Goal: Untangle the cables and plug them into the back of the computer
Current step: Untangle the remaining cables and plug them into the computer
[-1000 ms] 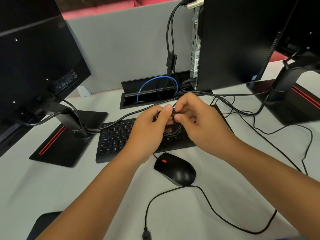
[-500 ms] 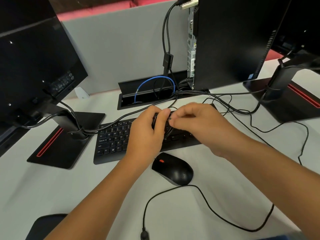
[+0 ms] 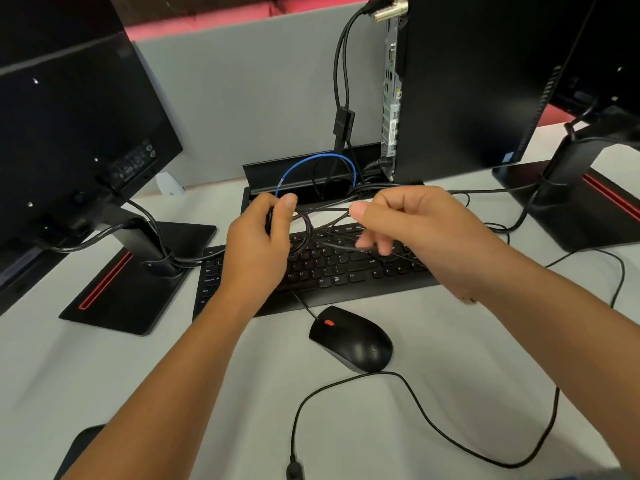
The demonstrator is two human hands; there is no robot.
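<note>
The computer tower [image 3: 478,84] stands upright at the back of your desk [image 3: 450,358], ports facing left, flanked by two monitors [image 3: 69,116]. Below it lies the keyboard [image 3: 329,268], with your hands over it. The mouse [image 3: 351,337] sits just in front. Your left hand [image 3: 259,247] curls around a tangled coil of thin black cables [image 3: 306,230]; your right hand [image 3: 415,230] pinches a strand drawn out from it.
</note>
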